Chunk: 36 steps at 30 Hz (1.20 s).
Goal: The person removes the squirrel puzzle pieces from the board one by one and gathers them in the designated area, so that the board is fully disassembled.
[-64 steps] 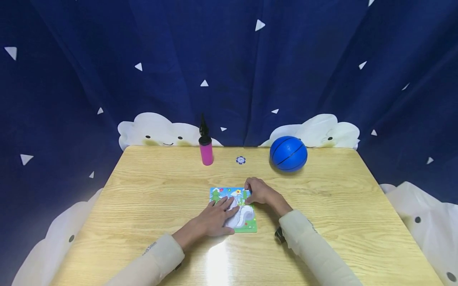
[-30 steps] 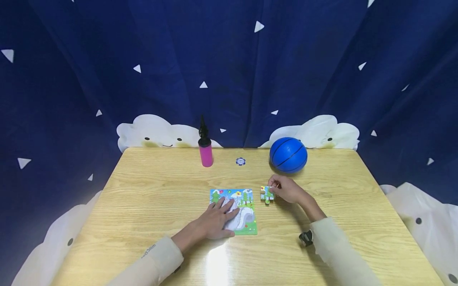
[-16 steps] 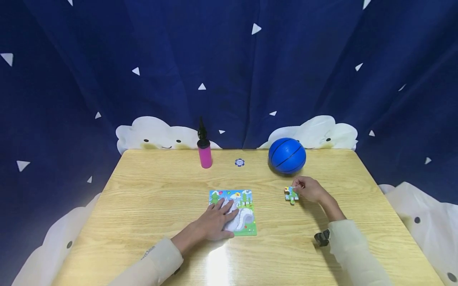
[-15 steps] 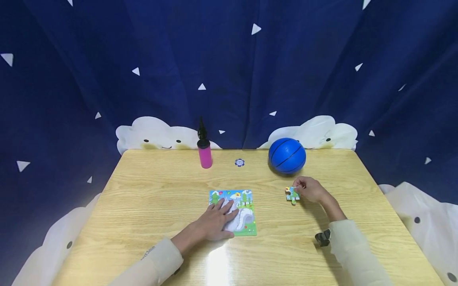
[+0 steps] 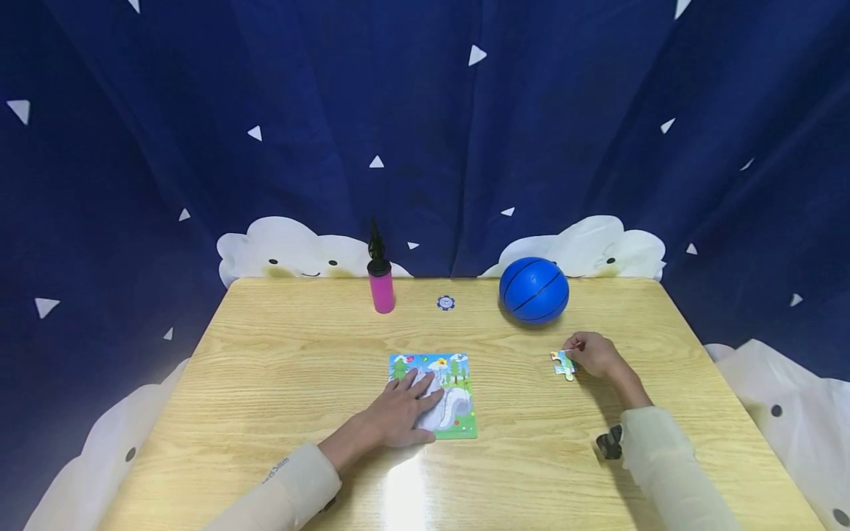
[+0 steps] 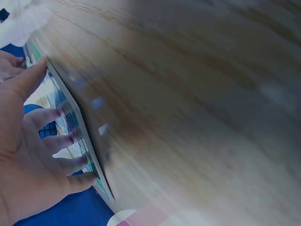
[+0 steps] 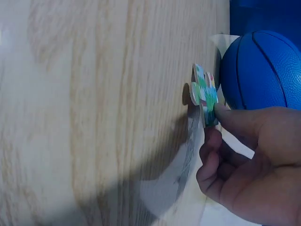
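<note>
A jigsaw piece (image 5: 566, 365), printed with green and blue, is pinched by one edge between the thumb and fingers of the right hand (image 5: 596, 355). It tilts close over the tabletop (image 5: 299, 354), to the right of the puzzle; whether its lower edge touches the wood cannot be told. With so little of it gripped, it could probably pivot or slip free, perhaps landing face down. Its knobs might catch on the wood and bend if pressed down at this slant.

Well apart from it, the left hand (image 5: 401, 409) lies on the puzzle (image 5: 458, 402) with fingers spread, covering part of the picture. A sideways push there could slide the puzzle or loosen its joins.

Behind the right hand sits a blue ball (image 5: 534, 290); a backward knock could set it rolling. A chip (image 5: 446, 303) and an upright pump (image 5: 382, 293) stand farther back, likely out of harm's way.
</note>
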Tool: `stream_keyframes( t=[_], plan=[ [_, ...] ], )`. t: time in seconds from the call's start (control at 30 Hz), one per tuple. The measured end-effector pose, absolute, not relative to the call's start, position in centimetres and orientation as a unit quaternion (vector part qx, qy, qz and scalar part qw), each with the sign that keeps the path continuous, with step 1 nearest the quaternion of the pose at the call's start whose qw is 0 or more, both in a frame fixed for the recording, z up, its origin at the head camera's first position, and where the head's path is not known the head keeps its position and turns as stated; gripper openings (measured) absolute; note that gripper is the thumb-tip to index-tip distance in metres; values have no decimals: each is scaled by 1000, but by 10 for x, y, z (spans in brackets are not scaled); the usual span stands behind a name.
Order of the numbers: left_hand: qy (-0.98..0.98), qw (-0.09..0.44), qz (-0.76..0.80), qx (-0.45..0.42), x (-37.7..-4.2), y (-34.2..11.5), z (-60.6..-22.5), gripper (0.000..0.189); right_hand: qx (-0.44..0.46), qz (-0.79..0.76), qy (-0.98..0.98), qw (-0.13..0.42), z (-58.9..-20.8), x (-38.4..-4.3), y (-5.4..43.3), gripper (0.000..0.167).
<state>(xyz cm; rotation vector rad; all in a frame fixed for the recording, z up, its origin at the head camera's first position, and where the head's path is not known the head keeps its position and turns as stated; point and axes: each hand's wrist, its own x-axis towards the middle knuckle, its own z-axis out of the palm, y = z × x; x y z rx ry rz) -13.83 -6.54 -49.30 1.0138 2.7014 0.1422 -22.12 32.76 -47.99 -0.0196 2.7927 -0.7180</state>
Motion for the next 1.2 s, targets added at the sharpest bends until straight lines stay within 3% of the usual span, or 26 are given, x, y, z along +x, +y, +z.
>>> stream_keyframes(
  t=[0.47,0.93,1.2],
  plan=[
    [926,118,60,353,-138,-66,-494,74,1,-262,959,106,-480,-222,313,12],
    [921,92,101,364,-132,-75,-493,70,-90,-300,945,98,-473,-221,217,7],
    [928,96,103,346,-128,-85,-495,70,-99,-302,941,114,-476,-220,168,5]
  ],
)
